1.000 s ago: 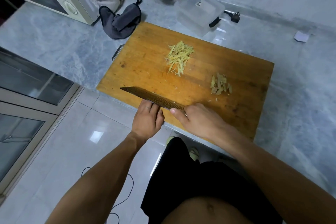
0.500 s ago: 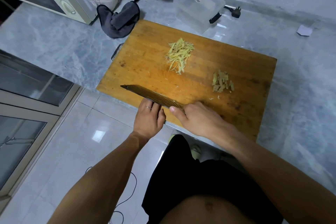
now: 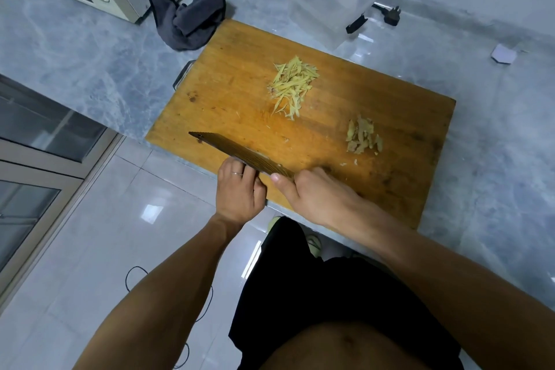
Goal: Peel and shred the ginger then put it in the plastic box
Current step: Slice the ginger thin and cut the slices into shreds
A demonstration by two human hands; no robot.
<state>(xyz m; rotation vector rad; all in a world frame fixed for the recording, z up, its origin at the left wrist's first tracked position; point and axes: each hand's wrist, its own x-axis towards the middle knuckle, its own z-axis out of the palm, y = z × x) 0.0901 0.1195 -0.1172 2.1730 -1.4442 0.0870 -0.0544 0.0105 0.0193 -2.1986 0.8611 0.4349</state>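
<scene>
Head view: right hand (image 3: pixel 318 198) gripping cleaver (image 3: pixel 240 156), left hand (image 3: pixel 240 189) pinching blade as if wiping it over near board (image 3: pixel 405 183) edge; ginger shreds (image 3: pixel 292 85) mid-board, short of far plastic box (image 3: pixel 327 6).

The wooden cutting board (image 3: pixel 240 93) is the landmark. Its left half lies bare. Shredded ginger (image 3: pixel 292 84) sits near its far middle, ginger peelings (image 3: pixel 362 137) toward its right. A cleaver (image 3: pixel 240 153) slants across its near-left edge. Beyond its far edge stands the clear plastic box (image 3: pixel 327 6); a dark cloth (image 3: pixel 192 19) crowds its far-left corner.
</scene>
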